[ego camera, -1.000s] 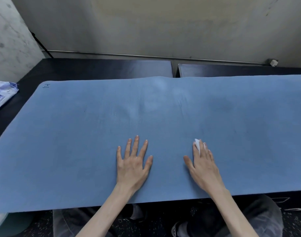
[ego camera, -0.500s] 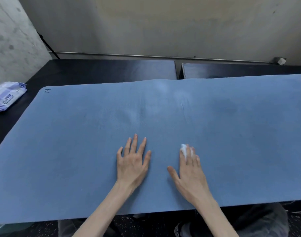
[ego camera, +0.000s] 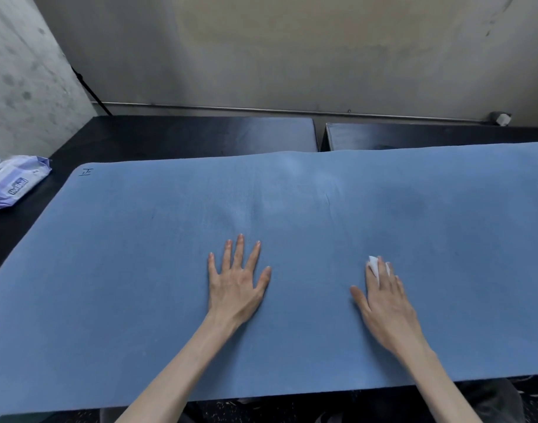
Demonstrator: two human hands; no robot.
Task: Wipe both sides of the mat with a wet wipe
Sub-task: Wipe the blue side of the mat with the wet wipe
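- one wide blue foam mat (ego camera: pixel 139 270) lies flat across the dark tabletop (ego camera: pixel 170 135), covering most of it.
- i judge it soft, floppy and grippy; i'd lift it by the near edge to flip it.
- my left hand (ego camera: pixel 235 285) is spread flat on it, holding nothing.
- my right hand (ego camera: pixel 383 303) presses a small white wet wipe (ego camera: pixel 374 264) under straight fingers.
- a purple wipes pack (ego camera: pixel 14 186) sits far left; i cannot see its contents.
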